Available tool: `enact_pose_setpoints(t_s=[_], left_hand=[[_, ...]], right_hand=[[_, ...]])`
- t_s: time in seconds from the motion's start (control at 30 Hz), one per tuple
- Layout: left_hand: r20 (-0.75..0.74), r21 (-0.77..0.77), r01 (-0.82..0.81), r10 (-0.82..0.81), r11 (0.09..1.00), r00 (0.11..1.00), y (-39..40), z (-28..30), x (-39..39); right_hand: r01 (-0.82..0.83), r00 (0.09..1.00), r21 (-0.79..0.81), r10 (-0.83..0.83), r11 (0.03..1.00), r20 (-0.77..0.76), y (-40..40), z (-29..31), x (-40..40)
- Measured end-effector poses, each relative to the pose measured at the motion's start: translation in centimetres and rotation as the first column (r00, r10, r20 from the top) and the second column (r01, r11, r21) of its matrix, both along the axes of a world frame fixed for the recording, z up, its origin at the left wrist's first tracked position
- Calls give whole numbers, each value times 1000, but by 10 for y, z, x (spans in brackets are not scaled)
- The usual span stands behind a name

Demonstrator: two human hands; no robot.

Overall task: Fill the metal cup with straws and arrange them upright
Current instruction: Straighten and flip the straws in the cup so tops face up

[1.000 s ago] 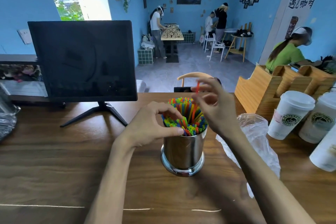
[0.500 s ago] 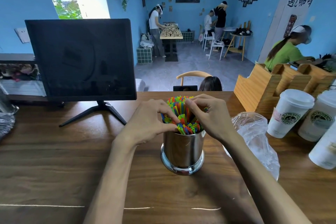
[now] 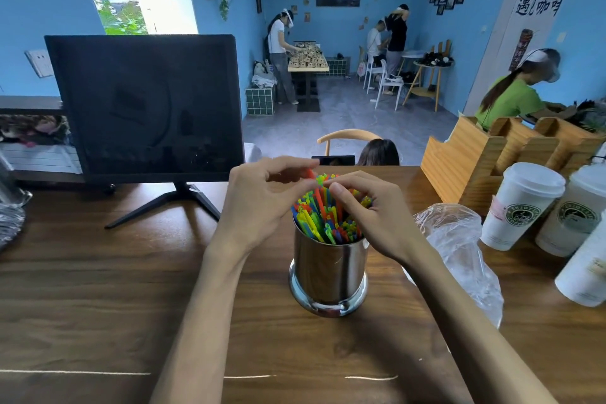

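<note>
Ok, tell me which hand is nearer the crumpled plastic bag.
Right. The right hand sits over the straws, just beside the plastic bag; the left hand is across the metal cup, farther off.

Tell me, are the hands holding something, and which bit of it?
Both hands are on the coloured straws in the metal cup. The left hand and right hand pinch straws near their top ends; exactly which ones cannot be told.

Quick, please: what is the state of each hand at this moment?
Left hand: fingers curled, pinching the tips of the straws in the metal cup.
Right hand: fingers curled, pinching straw tips too.
</note>
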State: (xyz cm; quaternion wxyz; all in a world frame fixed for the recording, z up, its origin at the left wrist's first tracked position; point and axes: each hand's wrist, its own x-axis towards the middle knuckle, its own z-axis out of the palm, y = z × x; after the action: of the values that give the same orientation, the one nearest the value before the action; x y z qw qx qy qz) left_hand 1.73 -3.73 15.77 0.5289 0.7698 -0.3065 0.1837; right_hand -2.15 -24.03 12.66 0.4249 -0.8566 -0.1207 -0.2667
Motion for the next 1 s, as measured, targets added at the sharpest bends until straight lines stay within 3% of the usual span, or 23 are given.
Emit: enact_pose_setpoints(t_s=[0.1,0.2,0.3,0.4,0.53,0.63,0.7,0.8,0.9,1.0], left_hand=[[-20,-293,44,-52,955,998,-3,7,0],[13,-486,70,-73,871,997,-2,16,-3],[41,-611,65,-51,789,998,0,21,-5],[7,-689,32,-38,724,999,3,17,-1],[-64,-519,14,-56,855,996,11,4,10],[-113,-253,73,-104,965,988,12,-3,12],[-139,-61,134,-141,989,980,5,-7,11],[-179,126,208,-184,970,966,-8,-15,9],[-218,155,250,-214,956,952,-16,-19,7],[-183,167,202,-171,965,968,-18,-18,8]], right_hand=[[-45,999,-35,46,998,14,3,1,-4],[-56,997,-73,59,996,41,3,0,-4],[-90,996,50,90,995,3,2,3,-2],[-116,993,248,104,962,58,-6,13,0],[-127,992,674,107,728,72,-23,25,1],[-110,993,822,90,559,71,-28,32,2],[-137,990,868,80,477,113,-27,38,5],[-154,984,835,7,528,177,-19,47,6],[-138,944,700,-121,701,307,-9,53,6],[-105,906,675,-210,730,368,-5,54,6]])
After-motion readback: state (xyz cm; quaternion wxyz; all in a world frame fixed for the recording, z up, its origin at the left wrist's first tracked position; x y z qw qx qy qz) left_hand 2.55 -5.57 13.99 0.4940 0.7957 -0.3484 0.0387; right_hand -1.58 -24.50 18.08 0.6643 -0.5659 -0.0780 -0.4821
